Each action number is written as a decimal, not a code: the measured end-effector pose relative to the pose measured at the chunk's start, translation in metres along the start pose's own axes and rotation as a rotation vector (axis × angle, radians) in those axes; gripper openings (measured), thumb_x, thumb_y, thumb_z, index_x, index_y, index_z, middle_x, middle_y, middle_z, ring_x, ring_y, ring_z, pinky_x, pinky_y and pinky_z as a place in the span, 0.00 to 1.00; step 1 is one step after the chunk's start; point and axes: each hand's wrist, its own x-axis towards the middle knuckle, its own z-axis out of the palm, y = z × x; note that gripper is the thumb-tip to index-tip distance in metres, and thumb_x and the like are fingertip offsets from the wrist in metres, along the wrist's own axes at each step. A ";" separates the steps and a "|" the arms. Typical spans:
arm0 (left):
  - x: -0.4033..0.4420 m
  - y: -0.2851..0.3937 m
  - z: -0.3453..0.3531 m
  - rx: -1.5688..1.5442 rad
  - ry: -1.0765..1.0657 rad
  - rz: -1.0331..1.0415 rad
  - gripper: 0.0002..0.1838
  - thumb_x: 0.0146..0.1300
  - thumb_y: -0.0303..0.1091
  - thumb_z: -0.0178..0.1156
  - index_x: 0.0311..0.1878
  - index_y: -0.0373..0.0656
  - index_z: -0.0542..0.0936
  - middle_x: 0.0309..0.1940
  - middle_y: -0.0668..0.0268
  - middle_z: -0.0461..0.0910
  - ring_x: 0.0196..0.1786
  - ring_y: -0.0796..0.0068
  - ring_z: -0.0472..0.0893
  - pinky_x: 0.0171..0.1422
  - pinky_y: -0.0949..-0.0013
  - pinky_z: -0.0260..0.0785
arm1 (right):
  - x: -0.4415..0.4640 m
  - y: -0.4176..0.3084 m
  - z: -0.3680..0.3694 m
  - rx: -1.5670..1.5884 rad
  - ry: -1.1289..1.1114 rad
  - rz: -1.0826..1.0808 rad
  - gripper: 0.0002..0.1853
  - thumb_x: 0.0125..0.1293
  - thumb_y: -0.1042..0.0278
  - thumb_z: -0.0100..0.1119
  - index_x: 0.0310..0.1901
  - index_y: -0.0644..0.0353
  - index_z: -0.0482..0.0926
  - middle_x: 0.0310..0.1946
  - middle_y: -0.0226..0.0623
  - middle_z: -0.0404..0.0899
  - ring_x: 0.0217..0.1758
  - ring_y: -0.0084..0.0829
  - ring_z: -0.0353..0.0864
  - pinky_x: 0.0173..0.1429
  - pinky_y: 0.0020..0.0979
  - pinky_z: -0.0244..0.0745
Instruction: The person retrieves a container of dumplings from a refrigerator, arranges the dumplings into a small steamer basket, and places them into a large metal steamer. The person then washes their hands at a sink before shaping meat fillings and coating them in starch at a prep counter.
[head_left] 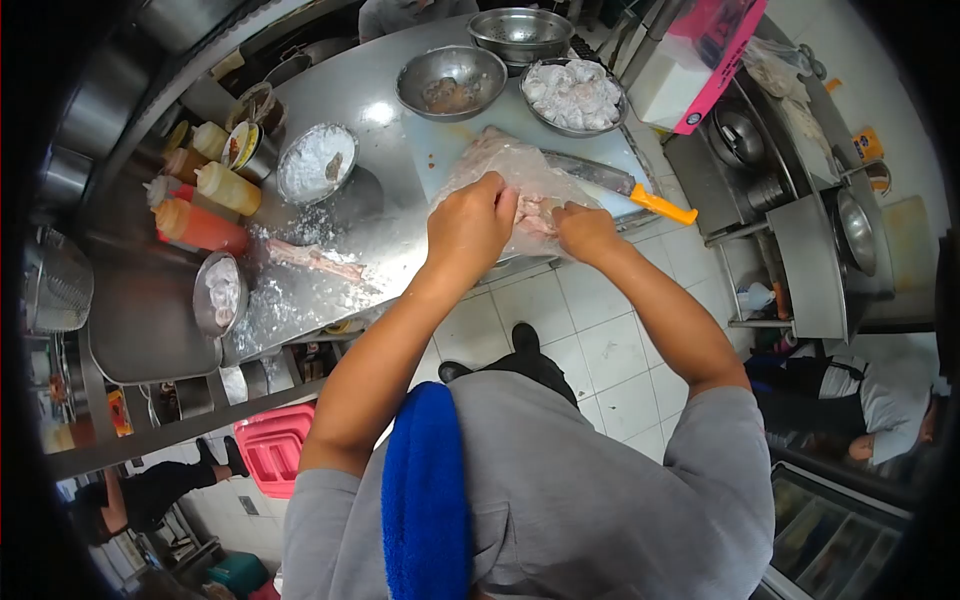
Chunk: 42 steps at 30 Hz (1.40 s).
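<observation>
A clear plastic bag (pixel 508 162) with pale pink raw meat in it lies at the near edge of a white cutting board (pixel 430 140). Its left side is pinched in my left hand (pixel 472 225), fingers closed. My right hand (pixel 585 232) grips the bag's right side, also closed. Pink pieces (pixel 537 215) show between the two hands. Just beyond the right hand lies a knife with an orange handle (pixel 663 204), its blade partly behind the bag.
Steel bowls (pixel 452 84) stand at the back, one with floured pieces (pixel 572 95). Left are a flour bowl (pixel 317 163), sauce bottles (pixel 228 188), a floured strip (pixel 315 259) and a small bowl (pixel 220 293). Other people (pixel 400 15) are at the back, lower left and right.
</observation>
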 end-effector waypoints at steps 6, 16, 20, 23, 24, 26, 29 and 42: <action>-0.006 0.016 0.006 0.021 -0.025 -0.100 0.12 0.63 0.36 0.59 0.29 0.37 0.75 0.17 0.53 0.74 0.22 0.51 0.75 0.30 0.57 0.66 | 0.000 0.040 -0.059 0.363 -0.168 -0.080 0.13 0.55 0.65 0.60 0.42 0.60 0.78 0.34 0.44 0.82 0.39 0.42 0.82 0.44 0.38 0.76; 0.013 0.055 0.010 -0.359 -0.005 0.057 0.13 0.63 0.31 0.62 0.50 0.38 0.77 0.45 0.64 0.79 0.44 0.73 0.79 0.43 0.71 0.72 | 0.006 0.046 -0.114 1.063 -0.224 -0.140 0.08 0.60 0.68 0.58 0.37 0.62 0.76 0.28 0.24 0.73 0.33 0.16 0.69 0.39 0.23 0.67; 0.026 0.057 0.028 -0.769 -0.248 -0.044 0.17 0.65 0.33 0.62 0.54 0.40 0.76 0.45 0.67 0.79 0.46 0.80 0.78 0.47 0.76 0.72 | 0.007 0.042 -0.148 1.097 -0.182 -0.241 0.07 0.60 0.67 0.57 0.36 0.61 0.77 0.28 0.25 0.74 0.34 0.16 0.70 0.38 0.22 0.67; 0.036 0.056 0.026 -0.875 -0.337 -0.158 0.18 0.63 0.32 0.63 0.55 0.39 0.76 0.44 0.67 0.80 0.47 0.78 0.79 0.47 0.73 0.73 | 0.007 0.040 -0.170 1.037 -0.107 -0.273 0.07 0.60 0.67 0.57 0.35 0.61 0.77 0.28 0.25 0.74 0.34 0.16 0.70 0.39 0.22 0.67; 0.038 0.054 0.026 -0.873 -0.336 -0.157 0.18 0.63 0.32 0.63 0.55 0.39 0.76 0.44 0.67 0.80 0.47 0.78 0.79 0.47 0.73 0.73 | 0.006 0.038 -0.179 1.027 -0.096 -0.278 0.07 0.59 0.67 0.57 0.35 0.61 0.77 0.28 0.25 0.75 0.34 0.16 0.71 0.38 0.22 0.67; 0.041 0.048 0.027 -0.766 -0.412 -0.240 0.18 0.64 0.35 0.62 0.55 0.39 0.76 0.40 0.69 0.81 0.42 0.80 0.79 0.45 0.75 0.72 | 0.009 0.036 -0.184 1.014 -0.089 -0.292 0.07 0.59 0.67 0.57 0.35 0.61 0.77 0.28 0.25 0.75 0.34 0.16 0.71 0.38 0.22 0.67; 0.040 0.048 0.025 -0.711 -0.439 -0.291 0.17 0.65 0.37 0.61 0.55 0.40 0.76 0.36 0.71 0.80 0.39 0.83 0.77 0.42 0.77 0.71 | 0.015 0.034 -0.186 0.933 0.063 -0.417 0.04 0.61 0.73 0.53 0.36 0.60 0.76 0.30 0.22 0.73 0.35 0.13 0.68 0.39 0.20 0.67; 0.037 0.035 -0.004 -0.865 -0.251 -0.297 0.06 0.65 0.30 0.61 0.42 0.41 0.76 0.37 0.73 0.78 0.38 0.86 0.75 0.44 0.79 0.69 | -0.008 0.025 -0.159 1.444 0.023 -0.212 0.07 0.66 0.71 0.54 0.41 0.62 0.78 0.31 0.28 0.80 0.35 0.18 0.79 0.37 0.21 0.73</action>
